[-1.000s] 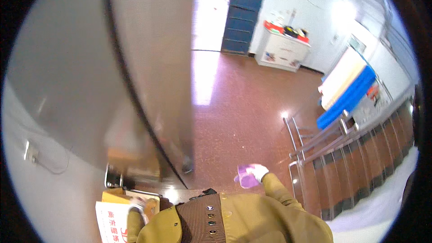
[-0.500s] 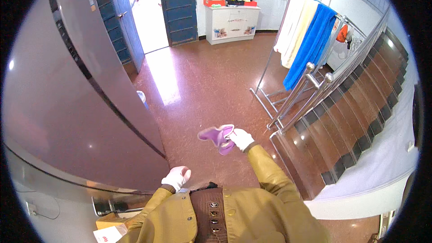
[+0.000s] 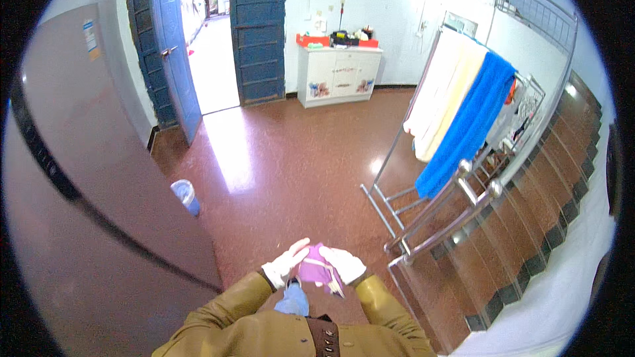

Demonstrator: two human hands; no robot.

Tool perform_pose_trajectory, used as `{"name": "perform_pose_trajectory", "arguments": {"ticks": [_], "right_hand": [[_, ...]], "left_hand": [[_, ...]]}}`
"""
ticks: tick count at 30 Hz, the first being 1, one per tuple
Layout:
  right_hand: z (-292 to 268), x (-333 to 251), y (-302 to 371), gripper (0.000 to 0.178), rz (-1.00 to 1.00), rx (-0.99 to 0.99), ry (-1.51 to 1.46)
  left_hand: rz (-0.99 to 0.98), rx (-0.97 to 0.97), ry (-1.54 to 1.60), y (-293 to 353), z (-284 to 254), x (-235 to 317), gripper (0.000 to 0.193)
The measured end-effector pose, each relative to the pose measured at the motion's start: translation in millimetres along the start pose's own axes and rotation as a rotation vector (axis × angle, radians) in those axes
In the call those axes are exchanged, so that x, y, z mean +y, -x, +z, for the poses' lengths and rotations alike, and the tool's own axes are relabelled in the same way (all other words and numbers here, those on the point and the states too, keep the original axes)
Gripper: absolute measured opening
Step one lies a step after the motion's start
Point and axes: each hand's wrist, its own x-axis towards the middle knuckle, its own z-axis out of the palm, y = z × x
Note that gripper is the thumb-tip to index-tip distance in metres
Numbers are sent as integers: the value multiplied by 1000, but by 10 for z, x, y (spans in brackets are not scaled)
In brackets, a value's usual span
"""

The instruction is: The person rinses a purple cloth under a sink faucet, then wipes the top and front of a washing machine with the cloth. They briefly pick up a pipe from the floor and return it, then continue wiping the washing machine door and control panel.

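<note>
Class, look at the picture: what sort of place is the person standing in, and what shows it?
Probably a home's entrance hall: a drying rack hung with towels, a staircase, and blue doors opening outdoors.
</note>
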Motion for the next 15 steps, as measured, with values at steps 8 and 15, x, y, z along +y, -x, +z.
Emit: {"name": "perform_pose_trajectory", "arguments": {"ticks": [8,15], "right_hand": [[-1141,-1116,-1200,56,249,-45,123],[-2376,-1272,-2181,45,150,215,61]], "left_hand": [[-71,-399,-45,-1803,-483,1011,38],[-130,-385,-271,-3675,-471,1662,9]]}}
